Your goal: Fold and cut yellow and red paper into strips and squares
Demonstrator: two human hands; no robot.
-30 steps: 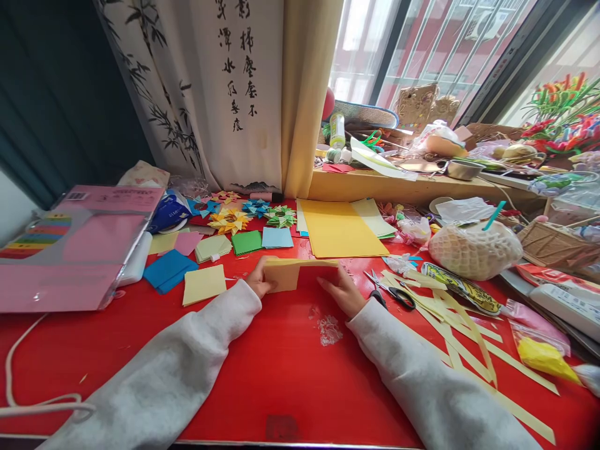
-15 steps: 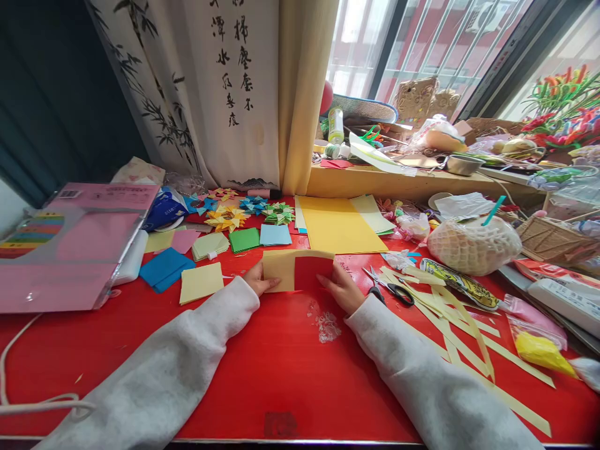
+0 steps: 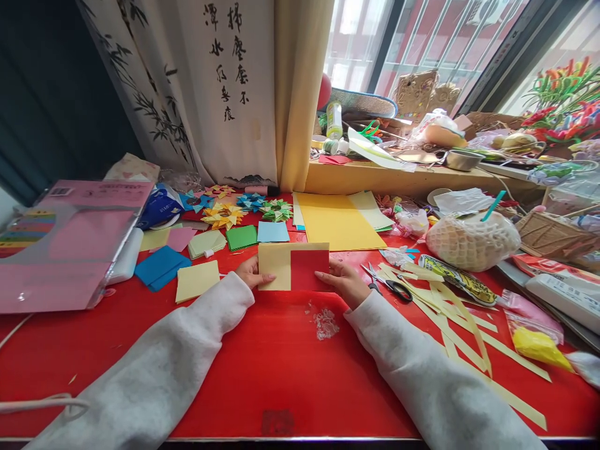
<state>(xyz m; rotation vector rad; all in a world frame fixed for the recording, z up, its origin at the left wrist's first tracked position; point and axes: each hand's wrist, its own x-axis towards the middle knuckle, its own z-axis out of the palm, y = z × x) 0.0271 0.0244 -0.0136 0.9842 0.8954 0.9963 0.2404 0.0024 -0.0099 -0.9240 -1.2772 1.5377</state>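
Observation:
A pale yellow paper strip is held up in front of me, with a red paper square lying over its right part. My left hand pinches the strip's left end, thumb in front and fingers behind. At the other end my right hand grips the red square and the strip together, thumb on the red face. Scissors with black handles lie open just right of my right hand. Left of my left hand is a stack of pale yellow squares, with blue squares beyond it.
Folded paper stars and stacks of green and light blue squares sit behind the hands. Large yellow sheets lie at the back. Cut yellow strips spread over the right side. A pink paper pack is far left.
The held papers now face me flatter, and the strip's top edge looks straighter. Both hands keep their hold. The whole view has shifted slightly.

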